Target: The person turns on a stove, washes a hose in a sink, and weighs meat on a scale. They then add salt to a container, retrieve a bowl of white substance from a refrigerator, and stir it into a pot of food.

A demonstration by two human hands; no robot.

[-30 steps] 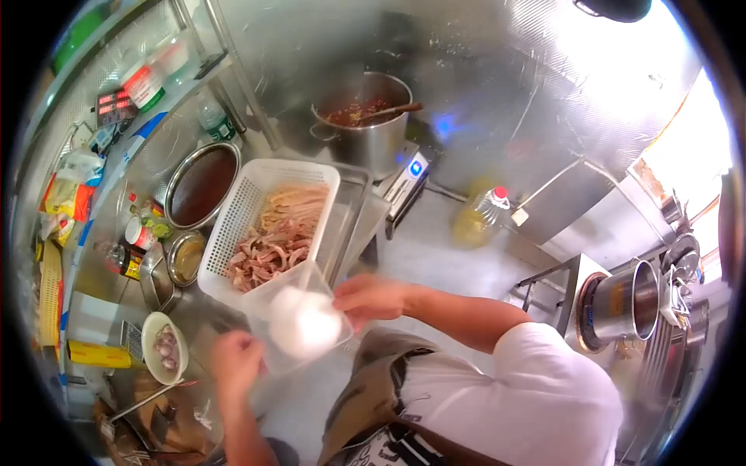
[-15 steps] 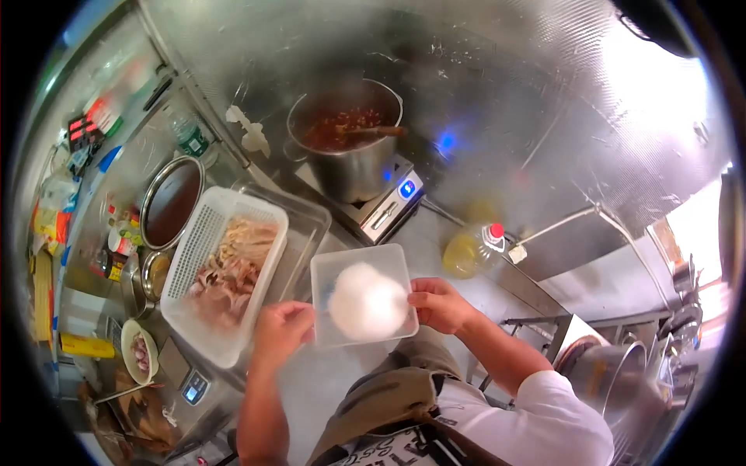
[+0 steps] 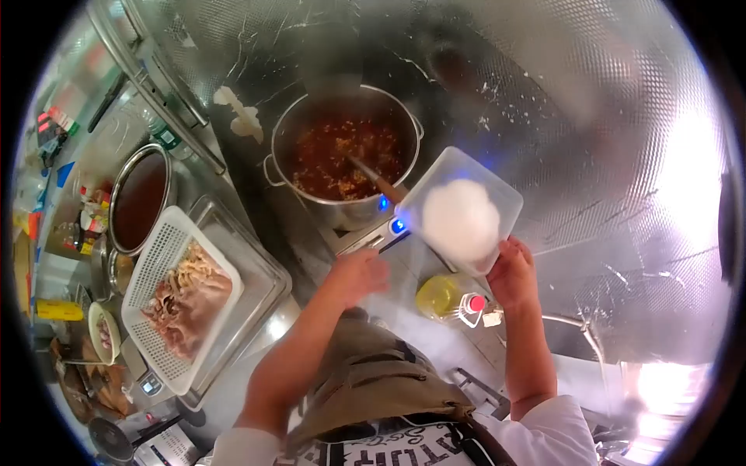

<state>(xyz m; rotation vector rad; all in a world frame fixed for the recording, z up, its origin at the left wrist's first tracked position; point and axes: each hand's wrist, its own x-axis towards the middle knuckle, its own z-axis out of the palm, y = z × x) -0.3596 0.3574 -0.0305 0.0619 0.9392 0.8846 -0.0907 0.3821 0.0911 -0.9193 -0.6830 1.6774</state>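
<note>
My right hand grips the lower right edge of a square translucent plastic container, which is tilted. A mound of white granular stuff lies in it. My left hand is apart from the container, in front of the cooker, its fingers loosely stretched and partly blurred, with nothing seen in them. Beyond it a large steel pot holds red liquid with pale bits. A utensil with a wooden handle leans in the pot, its handle over the near rim, close to the container's left corner.
The pot stands on an electric cooker with a lit blue display. An oil bottle with a red cap stands below the container. At left, a white basket of raw meat rests on a tray, near a pot of dark liquid.
The container has moved up and right toward the pot, turning and tilting. My left hand has let go of it and moved right and up. My view has shifted closer over the pot.
</note>
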